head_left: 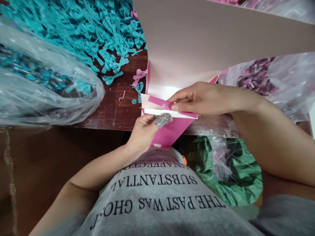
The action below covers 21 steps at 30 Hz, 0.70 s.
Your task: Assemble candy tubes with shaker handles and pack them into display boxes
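A pink and white folded paper box (169,131) lies at the near edge of the brown wooden table (118,111). My left hand (145,131) grips its lower edge from below, a grey wrap on the thumb pressing on a white flap. From the right, my right hand (199,98) comes in with fingers pinched together on the pink flap of the same box. A large pale cardboard sheet (209,36) rises behind the box.
A heap of teal plastic parts (86,29) covers the far left of the table, with a few loose teal and pink pieces (137,82) near the box. A clear bag of parts (41,78) lies left, another (265,78) right. Green bag (231,173) below.
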Motion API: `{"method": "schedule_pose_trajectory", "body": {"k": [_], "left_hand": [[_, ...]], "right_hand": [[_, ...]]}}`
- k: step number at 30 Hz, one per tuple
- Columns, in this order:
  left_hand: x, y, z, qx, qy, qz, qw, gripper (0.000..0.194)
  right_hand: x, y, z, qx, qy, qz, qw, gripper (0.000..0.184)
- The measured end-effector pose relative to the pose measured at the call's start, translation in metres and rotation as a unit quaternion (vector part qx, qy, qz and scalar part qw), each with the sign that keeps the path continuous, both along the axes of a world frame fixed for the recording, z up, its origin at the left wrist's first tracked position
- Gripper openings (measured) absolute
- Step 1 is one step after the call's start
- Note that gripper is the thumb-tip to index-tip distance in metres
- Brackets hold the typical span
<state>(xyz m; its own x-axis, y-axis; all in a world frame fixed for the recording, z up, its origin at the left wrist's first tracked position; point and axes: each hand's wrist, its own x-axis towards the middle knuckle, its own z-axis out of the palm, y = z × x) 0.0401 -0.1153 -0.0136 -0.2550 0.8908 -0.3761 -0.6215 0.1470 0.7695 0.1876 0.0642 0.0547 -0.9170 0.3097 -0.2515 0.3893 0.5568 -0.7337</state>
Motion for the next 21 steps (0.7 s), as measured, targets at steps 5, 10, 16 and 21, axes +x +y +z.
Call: {"method": "schedule_pose_trajectory", "body": {"k": [5, 10, 16, 21], "left_hand": [[0.000, -0.001, 0.006, -0.006, 0.002, 0.003, 1.000, 0.027], [-0.001, 0.000, 0.008, -0.035, -0.020, 0.027, 0.999, 0.033], [0.001, -0.006, 0.005, -0.017, -0.028, 0.048, 0.998, 0.035], [0.004, -0.006, 0.004, -0.012, -0.019, 0.037, 0.999, 0.035]], "right_hand": [[0.002, -0.001, -0.002, 0.044, -0.003, -0.013, 0.999, 0.030], [-0.002, -0.003, 0.003, 0.067, -0.008, 0.004, 0.998, 0.035], [-0.001, -0.001, 0.003, 0.041, 0.030, 0.004, 0.999, 0.031], [0.001, -0.014, 0.020, 0.029, 0.022, 0.059, 0.998, 0.035]]}}
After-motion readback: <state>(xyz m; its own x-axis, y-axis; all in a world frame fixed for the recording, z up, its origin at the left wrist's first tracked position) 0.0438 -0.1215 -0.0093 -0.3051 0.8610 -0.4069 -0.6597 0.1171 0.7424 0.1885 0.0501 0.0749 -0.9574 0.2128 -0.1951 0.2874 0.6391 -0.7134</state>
